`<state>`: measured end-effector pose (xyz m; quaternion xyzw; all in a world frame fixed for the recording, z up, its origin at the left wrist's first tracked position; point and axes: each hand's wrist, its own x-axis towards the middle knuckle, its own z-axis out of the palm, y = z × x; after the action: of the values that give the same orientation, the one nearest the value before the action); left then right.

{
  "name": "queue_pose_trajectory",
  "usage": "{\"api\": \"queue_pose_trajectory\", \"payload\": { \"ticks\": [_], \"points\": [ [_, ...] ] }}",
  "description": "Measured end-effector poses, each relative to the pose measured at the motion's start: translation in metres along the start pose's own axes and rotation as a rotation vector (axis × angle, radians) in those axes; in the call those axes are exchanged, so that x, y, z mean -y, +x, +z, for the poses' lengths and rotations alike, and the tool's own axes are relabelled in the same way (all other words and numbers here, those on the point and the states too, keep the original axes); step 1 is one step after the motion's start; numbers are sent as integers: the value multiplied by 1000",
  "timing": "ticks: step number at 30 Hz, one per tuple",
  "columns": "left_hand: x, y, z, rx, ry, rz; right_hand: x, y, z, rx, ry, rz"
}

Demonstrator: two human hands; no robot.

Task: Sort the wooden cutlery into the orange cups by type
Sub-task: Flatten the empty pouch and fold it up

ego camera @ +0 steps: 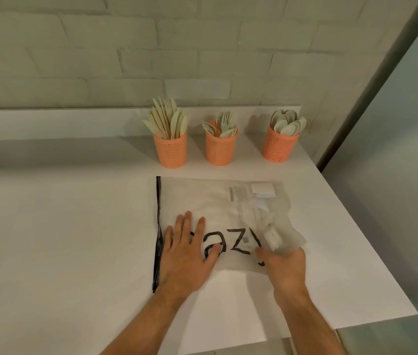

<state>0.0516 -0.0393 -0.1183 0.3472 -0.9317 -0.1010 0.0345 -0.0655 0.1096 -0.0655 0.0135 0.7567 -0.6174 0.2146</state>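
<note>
Left hand point(186, 248): flat, fingers spread, pressing on frosted zip bag point(218, 201).
Right hand point(283, 265): blurred at bag's near right edge, grip cannot tell.
Cups: three orange cups at table point(61, 226) back, well apart from bag.
Left cup point(170, 149): knives.
Middle cup point(220, 149): forks.
Right cup point(278, 147): spoons.

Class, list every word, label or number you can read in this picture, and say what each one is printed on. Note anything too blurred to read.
"azy": large black letters on the frosted plastic bag; the left hand covers what comes before them.
Printed label near the bag's far right corner: too small and blurred to read.
White sticker beside it: no text readable.
Three orange cups: no writing visible.
</note>
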Motion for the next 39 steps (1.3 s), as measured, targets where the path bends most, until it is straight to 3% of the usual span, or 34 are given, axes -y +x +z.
{"api": "queue_pose_trajectory", "payload": {
  "ticks": [2,5,7,10,14,17,19,22,25,30,34,37,39],
  "points": [
    [0,0,-1,6,-7,2,8,-5,-1,32,129,-45],
    [0,0,0,10,-23,-3,16,-15,-1,223,285,-131],
    [0,1,0,17,-34,-8,11,-20,2,339,182,-240],
    [0,0,-5,-7,-86,32,3,-17,7,331,-95,-407],
    [9,0,-14,-129,-435,28,11,-14,11,372,-433,-577],
    [19,-1,-28,-25,-842,-37,11,-18,13,444,-533,-689],
    [22,-4,-41,34,-1092,-94,4,-16,17,387,-462,-736],
    [19,-2,-63,-12,-1224,-232,-9,-10,25,250,-607,-963],
    [17,11,-88,4,-1343,-293,-18,-5,36,254,-730,-1133],
    [34,31,-105,89,-1151,-350,-31,-1,40,373,-771,-1210],
    [58,38,-97,30,-974,-471,-38,-4,37,362,-798,-1074],
    [68,38,-90,-43,-717,-484,-41,-6,34,293,-805,-996],
    [69,40,-87,-48,-667,-488,-43,-5,33,317,-815,-907]
  ]
}}
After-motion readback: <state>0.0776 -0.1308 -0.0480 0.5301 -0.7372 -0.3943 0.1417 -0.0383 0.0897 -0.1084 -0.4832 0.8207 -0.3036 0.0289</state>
